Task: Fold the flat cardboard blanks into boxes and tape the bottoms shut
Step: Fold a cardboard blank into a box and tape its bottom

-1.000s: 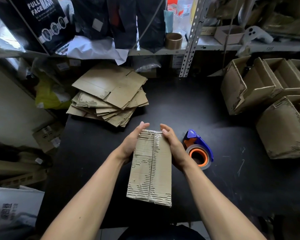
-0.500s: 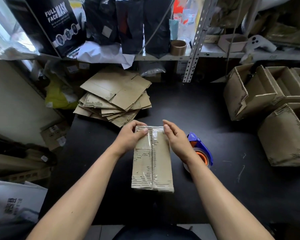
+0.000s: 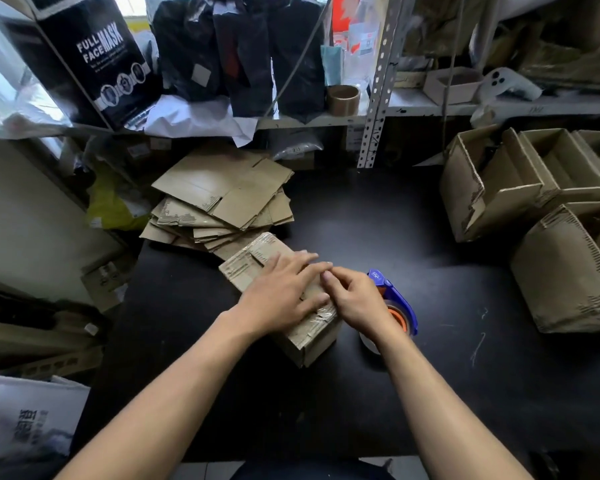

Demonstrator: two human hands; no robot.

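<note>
A small cardboard box (image 3: 253, 261) lies on the black table (image 3: 354, 216), turned diagonally, with its taped bottom facing up and clear tape along the seam. My left hand (image 3: 281, 289) lies flat on that taped face and presses on it with straight fingers. My right hand (image 3: 357, 299) rests against the box's right edge with bent fingers, its thumb near my left fingertips. A blue and orange tape dispenser (image 3: 397, 308) stands just behind my right hand, partly hidden by it. Flat cardboard blanks (image 3: 222, 199) are stacked beyond the box at the back left.
Several folded open boxes (image 3: 492, 188) crowd the right side of the table, one large one (image 3: 575, 268) nearest. A metal shelf at the back carries a brown tape roll (image 3: 343, 98), dark bags and a face-mask carton (image 3: 97, 57).
The box has been lowered and turned from straight ahead to diagonal on the table. My left hand moved from its far end onto the taped face; my right hand shifted to its right edge.
</note>
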